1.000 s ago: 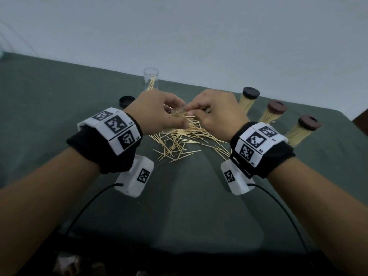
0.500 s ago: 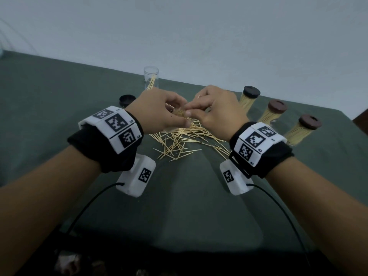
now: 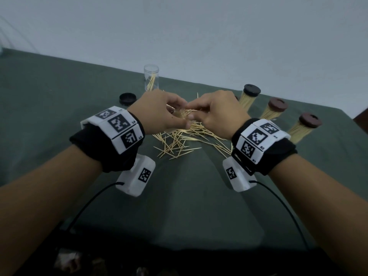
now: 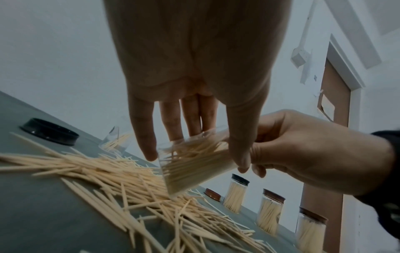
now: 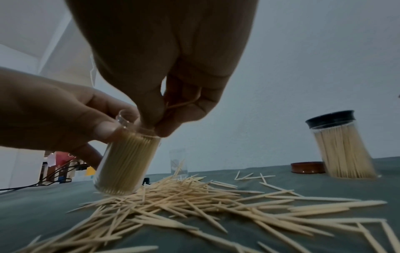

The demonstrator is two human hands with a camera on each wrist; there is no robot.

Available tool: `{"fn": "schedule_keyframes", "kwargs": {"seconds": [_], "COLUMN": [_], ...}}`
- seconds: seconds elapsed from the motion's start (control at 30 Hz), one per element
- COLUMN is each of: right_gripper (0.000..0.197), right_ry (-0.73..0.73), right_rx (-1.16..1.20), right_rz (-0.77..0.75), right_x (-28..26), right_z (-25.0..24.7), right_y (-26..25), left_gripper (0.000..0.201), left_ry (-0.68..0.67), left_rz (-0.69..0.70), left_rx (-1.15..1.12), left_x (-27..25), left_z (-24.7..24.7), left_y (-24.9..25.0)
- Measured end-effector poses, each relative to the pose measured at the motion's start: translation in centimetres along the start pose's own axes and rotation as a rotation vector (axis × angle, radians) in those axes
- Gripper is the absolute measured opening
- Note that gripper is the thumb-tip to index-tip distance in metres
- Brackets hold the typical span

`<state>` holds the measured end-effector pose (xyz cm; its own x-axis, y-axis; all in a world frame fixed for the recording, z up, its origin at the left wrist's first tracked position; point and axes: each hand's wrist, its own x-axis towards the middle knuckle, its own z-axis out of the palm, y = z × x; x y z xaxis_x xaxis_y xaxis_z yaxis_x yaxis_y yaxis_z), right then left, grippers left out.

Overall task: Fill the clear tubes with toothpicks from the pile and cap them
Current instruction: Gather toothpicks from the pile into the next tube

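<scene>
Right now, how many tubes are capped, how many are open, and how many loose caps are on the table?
Capped tubes: 3
Open tubes: 2
Loose caps, one black, one brown: 2
Total: 7

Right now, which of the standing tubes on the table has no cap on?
The far-left tube, behind the left hand. Its mouth is open and it holds only a few toothpicks; the three tubes on the right are packed full and capped.

Lighting: dim, flat, bluish; shadows soft. Wrist views: backlit by the pale wall, lower-edge scattered wooden toothpicks (image 5: pixel 194 196) blurred. Wide-angle bending at frame edges; slight noise.
</scene>
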<state>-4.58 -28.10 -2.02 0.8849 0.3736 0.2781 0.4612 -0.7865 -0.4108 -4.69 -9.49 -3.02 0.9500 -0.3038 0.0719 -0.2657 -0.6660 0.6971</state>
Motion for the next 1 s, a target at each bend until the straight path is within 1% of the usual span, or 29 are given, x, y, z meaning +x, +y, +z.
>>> {"fn": "schedule_keyframes", "kwargs": {"seconds": [0.07,0.13,0.2,0.27,0.3,0.33,0.4,0.47,0.5,0.57,0.67,0.8,0.93,1.0], "right_gripper": [0.019,0.017,0.021,0.031,0.035,0.035,0.025,0.017,0.015,0.016,0.025,0.013,0.003,0.012], "right_ry": [0.045,0.047,-0.014,-0.087,-0.097,-0.079,0.023,0.107,0.129,0.138,0.127,0.099,0.246,0.277], "right_rx": [0.044,-0.007,-0.104,-0.154,-0.167,-0.166,-0.093,0.024,0.045,0.036,0.049,0.100,0.052,0.040], "right_rz": [0.014,-0.051,-0.122,-0.123,-0.127,-0.137,-0.153,-0.112,-0.100,-0.101,-0.114,-0.053,-0.128,-0.130], "right_x": [0.0,0.0,0.0,0.0,-0.1,-0.1,0.0,0.1,0.2,0.2,0.1,-0.2,-0.1,0.0], "right_z": [0.1,0.3,0.7,0.8,0.7,0.7,0.5,0.4,0.4,0.4,0.3,0.4,0.4,0.2], "right_y": [0.0,0.1,0.3,0.5,0.6,0.6,0.6,0.5,0.6,0.8,1.0,0.5,0.6,0.9], "left_gripper": [0.051,0.052,0.051,0.054,0.056,0.056,0.054,0.051,0.050,0.050,0.046,0.046,0.057,0.061], "left_ry": [0.001,0.006,0.014,0.016,0.010,0.000,-0.012,-0.005,0.003,0.024,0.039,-0.009,-0.012,0.014], "left_rz": [-0.001,0.000,0.004,0.004,0.002,0.001,0.006,0.008,0.009,0.007,0.001,0.029,0.042,0.042], "left_rx": [-0.003,-0.009,-0.009,0.007,0.014,0.017,0.009,-0.004,-0.008,-0.007,0.002,-0.034,-0.045,-0.054], "left_x": [0.0,0.0,0.1,0.1,0.1,0.0,0.0,0.0,0.1,0.1,0.0,-0.1,-0.1,0.0], "left_z": [0.1,0.2,0.4,0.4,0.4,0.3,0.4,0.4,0.4,0.3,0.1,0.3,0.4,0.1], "left_y": [0.0,-0.1,-0.2,-0.3,-0.3,-0.3,-0.2,-0.1,-0.1,-0.2,-0.3,-0.2,-0.3,-0.4]}}
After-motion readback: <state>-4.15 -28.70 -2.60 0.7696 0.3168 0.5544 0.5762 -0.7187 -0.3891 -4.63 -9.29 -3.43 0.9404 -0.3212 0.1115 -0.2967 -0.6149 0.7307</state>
